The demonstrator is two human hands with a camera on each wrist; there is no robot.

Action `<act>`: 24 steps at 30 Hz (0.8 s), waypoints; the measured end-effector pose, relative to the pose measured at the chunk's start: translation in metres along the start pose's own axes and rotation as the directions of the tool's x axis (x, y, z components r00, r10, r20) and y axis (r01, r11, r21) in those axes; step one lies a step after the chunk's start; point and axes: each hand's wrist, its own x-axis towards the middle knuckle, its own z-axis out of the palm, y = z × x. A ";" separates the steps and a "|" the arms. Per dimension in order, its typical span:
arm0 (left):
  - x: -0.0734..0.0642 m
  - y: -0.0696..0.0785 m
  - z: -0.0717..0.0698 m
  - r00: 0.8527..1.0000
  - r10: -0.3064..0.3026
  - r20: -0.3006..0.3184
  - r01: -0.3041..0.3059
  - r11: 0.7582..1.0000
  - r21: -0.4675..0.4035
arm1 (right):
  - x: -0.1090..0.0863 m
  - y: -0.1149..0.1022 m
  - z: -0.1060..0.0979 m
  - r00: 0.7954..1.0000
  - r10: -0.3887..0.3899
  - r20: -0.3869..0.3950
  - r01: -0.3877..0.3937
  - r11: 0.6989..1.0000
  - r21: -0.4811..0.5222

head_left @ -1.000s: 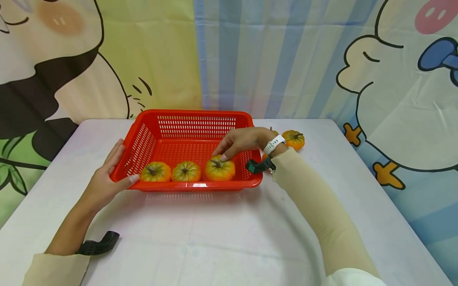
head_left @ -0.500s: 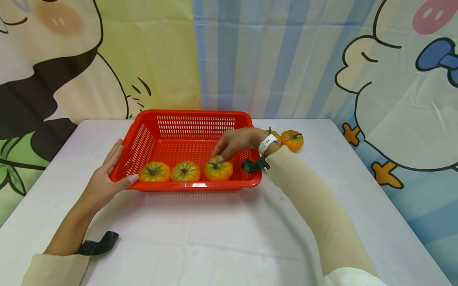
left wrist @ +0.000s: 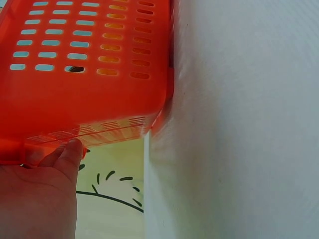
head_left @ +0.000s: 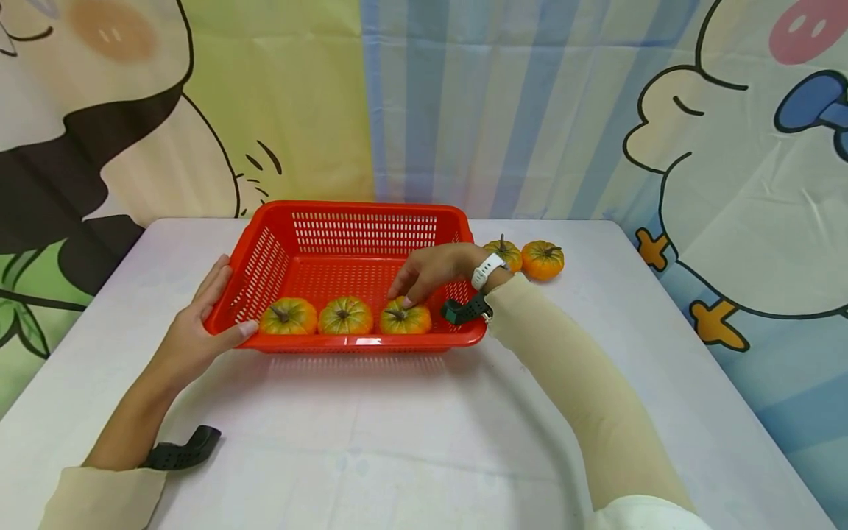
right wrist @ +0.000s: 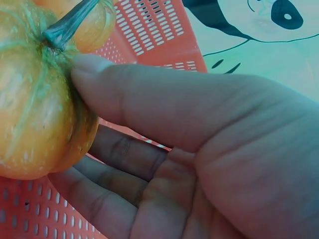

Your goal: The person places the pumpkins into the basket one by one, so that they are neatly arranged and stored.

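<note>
A red plastic basket [head_left: 344, 342] with slotted walls stands on the table. My left hand [head_left: 199, 324] grips its left end, thumb over the front rim and fingers along the side; in the left wrist view those fingers [left wrist: 67, 157] lie against the rim. Three small orange-green pumpkins line the basket's front: a left one [head_left: 288, 316], a middle one [head_left: 345, 316] and a right one [head_left: 405, 321]. My right hand [head_left: 430, 271] holds the right pumpkin from above. In the right wrist view, its thumb touches this pumpkin [right wrist: 35, 109] near the stem, with fingers curled at the lower side.
Two more pumpkins sit on the white-covered table [head_left: 397, 442] behind the basket's right end, a partly hidden one [head_left: 505, 252] and a fuller one [head_left: 543, 260]. A printed cartoon curtain [head_left: 450, 110] hangs right behind the table's far edge.
My right hand has lowered slightly with the right pumpkin, which now sits level with the other two. Its wrist has shifted left, uncovering more of a pumpkin behind. The left hand stays put.
</note>
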 end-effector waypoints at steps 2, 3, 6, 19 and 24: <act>0.001 0.000 0.000 1.000 0.000 0.000 0.000 1.000 0.001 | 0.001 0.000 0.000 1.000 0.006 0.002 -0.006 1.000 0.007; 0.001 0.000 0.000 1.000 -0.001 -0.001 0.001 1.000 0.003 | 0.001 0.000 0.001 1.000 0.007 0.004 -0.007 1.000 0.012; 0.000 0.001 -0.001 1.000 -0.008 -0.004 0.008 1.000 0.006 | 0.001 -0.001 0.001 1.000 0.007 0.012 -0.007 1.000 0.028; -0.001 0.000 -0.001 1.000 0.001 -0.011 -0.001 1.000 0.006 | 0.001 -0.006 0.006 0.994 -0.103 -0.018 0.103 0.994 -0.039; -0.001 0.001 0.000 1.000 -0.005 -0.009 0.005 1.000 0.010 | -0.003 -0.004 0.002 0.988 -0.148 -0.036 0.146 0.988 -0.054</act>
